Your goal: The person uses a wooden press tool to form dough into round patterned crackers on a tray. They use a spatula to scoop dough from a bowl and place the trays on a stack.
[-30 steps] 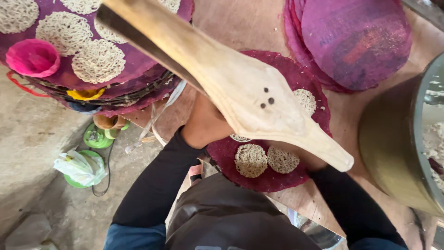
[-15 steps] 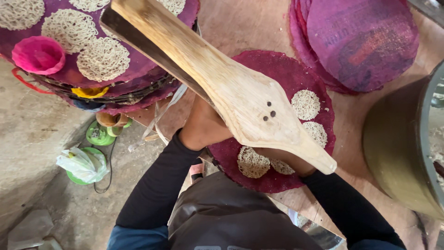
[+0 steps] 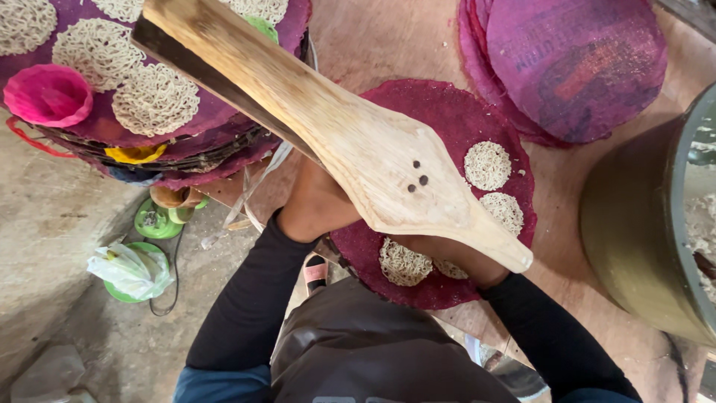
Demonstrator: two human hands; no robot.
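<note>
Head view shows both hands, left hand [image 3: 317,205] and right hand [image 3: 455,257], gripping beneath a long pale wooden press [image 3: 358,142], fingers hidden, above a round maroon woven mat [image 3: 447,112] bearing noodle discs [image 3: 487,165] at the wooden bench's near edge.

Purple mats [image 3: 574,67] on wooden table [image 3: 395,37]

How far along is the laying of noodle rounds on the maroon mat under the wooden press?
Done: four noodle rounds lie on the maroon mat, and a filled stack of mats sits beside it. In hand: both hands, left hand and right hand, sit under the wooden press, over the mat. Left: much of the mat is bare, and unused mats wait behind.
</note>
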